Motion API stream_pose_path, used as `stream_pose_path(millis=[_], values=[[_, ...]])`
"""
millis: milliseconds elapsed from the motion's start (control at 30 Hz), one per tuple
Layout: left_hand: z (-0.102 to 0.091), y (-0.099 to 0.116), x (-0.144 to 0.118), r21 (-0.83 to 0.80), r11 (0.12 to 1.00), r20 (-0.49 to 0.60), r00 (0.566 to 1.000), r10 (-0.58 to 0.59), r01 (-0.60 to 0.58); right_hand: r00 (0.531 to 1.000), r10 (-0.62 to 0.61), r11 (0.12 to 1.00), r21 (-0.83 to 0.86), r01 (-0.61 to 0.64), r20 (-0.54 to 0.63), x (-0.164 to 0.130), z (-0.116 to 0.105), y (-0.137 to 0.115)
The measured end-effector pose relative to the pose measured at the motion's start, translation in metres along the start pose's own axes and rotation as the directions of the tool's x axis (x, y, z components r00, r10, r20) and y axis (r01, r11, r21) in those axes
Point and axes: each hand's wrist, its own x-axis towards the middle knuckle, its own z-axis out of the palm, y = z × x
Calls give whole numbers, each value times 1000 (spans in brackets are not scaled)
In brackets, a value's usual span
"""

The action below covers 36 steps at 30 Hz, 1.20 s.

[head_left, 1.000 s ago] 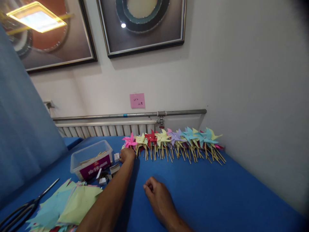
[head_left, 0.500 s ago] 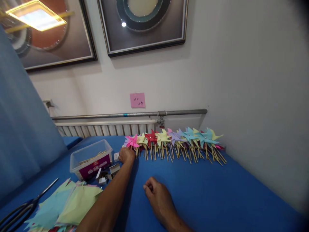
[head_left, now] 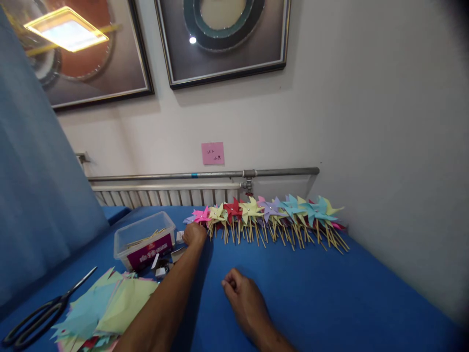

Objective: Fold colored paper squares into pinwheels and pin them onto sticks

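Observation:
My left hand [head_left: 195, 233] is stretched out to the left end of a row of paper pinwheels [head_left: 251, 209]. Its fingers are curled at the stick of a bright pink pinwheel [head_left: 201, 215], whose lower part the hand hides. The row lies along the back of the blue table, heads toward the wall and thin wooden sticks toward me. My right hand [head_left: 244, 298] rests on the blue surface in the middle, fingers curled closed, with nothing visible in them.
Left of my left arm stands a clear plastic box [head_left: 144, 239] with wooden sticks inside. Small opened boxes [head_left: 161, 269] lie before it. Nearer are stacked coloured paper pieces [head_left: 106, 308] and black-handled scissors [head_left: 47, 313]. A radiator pipe [head_left: 220, 173] runs along the wall behind.
The view has shifted slightly, so everything sits a little farther right. Both hands keep nearly the same places, the left one still at the pink pinwheel.

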Motion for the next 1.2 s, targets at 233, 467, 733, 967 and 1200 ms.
stream_pose_path(millis=[233,467,733,967,1200], values=[[-14,-12,-32,-12,993,20,993,120,-120,1000,-11,1000,3,11,-11,-1,0,-1],[-20,-22,-47,4,985,42,984,174,-174,999,-45,999,13,45,-18,1,5,2],[-15,-18,-69,108,914,107,918,381,-392,998,-60,998,4,60,-10,-1,2,1],[-4,-9,-89,252,797,231,834,502,-549,999,-54,998,17,54,-3,0,4,2],[-18,-28,-73,308,857,199,909,365,-412,999,-38,999,-26,38,-16,1,6,4]])
